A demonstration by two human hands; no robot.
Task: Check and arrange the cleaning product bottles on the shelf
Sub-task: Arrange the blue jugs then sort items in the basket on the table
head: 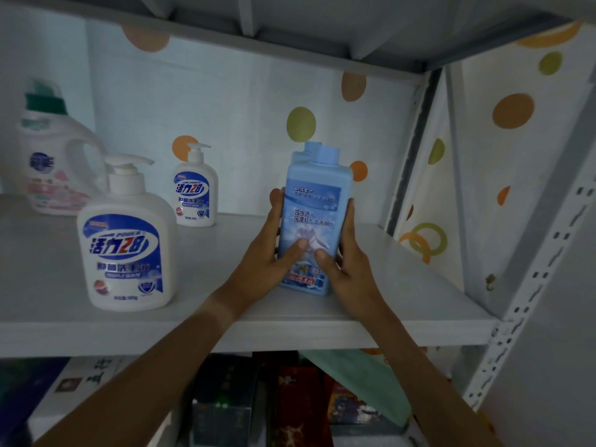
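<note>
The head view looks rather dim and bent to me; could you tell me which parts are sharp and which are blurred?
Head view: dim, bluish light; the blue bottle and the nearer pump bottle read fairly sharp; the detergent jug at the left edge is smeared; the wide-angle lens bows the shelf and its upright.

We have a single head-worn, wide-angle view, set close in front of a white shelf [225,330] and facing straight into it, with the board above seen from below. Our two forearms reach in from the near bottom edge toward the blue bottle [314,217] near the centre. The lines bow at the edges, and the lower shelf shows just beneath.
</note>
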